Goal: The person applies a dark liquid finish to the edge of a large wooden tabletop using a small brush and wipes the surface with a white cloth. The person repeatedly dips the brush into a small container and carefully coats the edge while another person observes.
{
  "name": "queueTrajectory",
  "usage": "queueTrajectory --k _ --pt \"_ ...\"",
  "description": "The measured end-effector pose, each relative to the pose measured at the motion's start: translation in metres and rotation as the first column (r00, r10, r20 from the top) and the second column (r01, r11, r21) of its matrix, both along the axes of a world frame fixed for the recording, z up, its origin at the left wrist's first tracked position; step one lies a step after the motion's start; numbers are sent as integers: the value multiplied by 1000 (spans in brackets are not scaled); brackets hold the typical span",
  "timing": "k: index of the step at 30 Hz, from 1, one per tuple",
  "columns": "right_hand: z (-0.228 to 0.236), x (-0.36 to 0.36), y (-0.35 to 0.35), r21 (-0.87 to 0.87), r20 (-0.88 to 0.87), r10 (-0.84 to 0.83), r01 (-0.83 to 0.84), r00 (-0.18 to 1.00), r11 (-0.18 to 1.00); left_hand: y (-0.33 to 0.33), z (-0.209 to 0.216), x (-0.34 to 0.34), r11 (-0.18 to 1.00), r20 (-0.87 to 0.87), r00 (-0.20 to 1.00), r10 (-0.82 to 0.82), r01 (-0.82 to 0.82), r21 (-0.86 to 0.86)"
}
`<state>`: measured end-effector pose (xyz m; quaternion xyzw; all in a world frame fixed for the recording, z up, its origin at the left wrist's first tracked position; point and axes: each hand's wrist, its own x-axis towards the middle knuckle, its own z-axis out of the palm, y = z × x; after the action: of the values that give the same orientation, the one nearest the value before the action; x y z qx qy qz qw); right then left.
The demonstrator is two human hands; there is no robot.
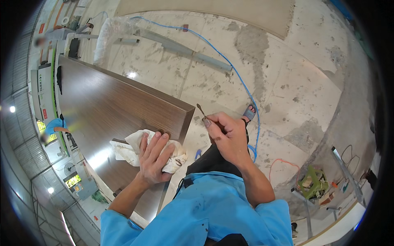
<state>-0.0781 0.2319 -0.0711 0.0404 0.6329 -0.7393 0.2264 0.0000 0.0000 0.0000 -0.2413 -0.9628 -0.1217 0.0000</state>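
Note:
My left hand [154, 158] lies flat on a crumpled white cloth [131, 149], pressing it onto a dark brown wood-grain panel [106, 106] near the panel's right edge. My right hand [227, 137] is raised just off that edge, fingers closed around a small thin tool with a narrow blade [201, 110] pointing up and away from me. The blade tip hangs a little to the right of the panel's corner and is not touching it. Both forearms come out of light blue sleeves.
A blue hose [230, 65] runs across the stained concrete floor toward my sandalled foot [249, 112]. A grey metal strip [193, 53] lies on the floor further out. A green stool [314, 184] and orange cable stand at right. Machines and another person in blue are at left.

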Motion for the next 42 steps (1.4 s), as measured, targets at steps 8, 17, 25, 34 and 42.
queueTrajectory --k 8,17,25,34,42 --pt "1 1 -9 32 -52 -41 43 998 999 1 3 0 1000 -11 1000 0 0 -7" --pt "0 3 -16 0 -68 -100 100 993 995 2 4 -2 1000 -6 1000 4 -4 -19" --pt "-4 -2 -18 69 -49 -82 85 995 994 2 2 -4 1000 -7 1000 5 -5 -7" --pt "27 8 -18 -80 -60 -146 141 988 987 4 2 -5 1000 -19 1000 7 -7 -20" --pt "22 11 -24 -134 -150 -169 149 974 980 5 3 -7 1000 -15 1000 15 -15 -13"
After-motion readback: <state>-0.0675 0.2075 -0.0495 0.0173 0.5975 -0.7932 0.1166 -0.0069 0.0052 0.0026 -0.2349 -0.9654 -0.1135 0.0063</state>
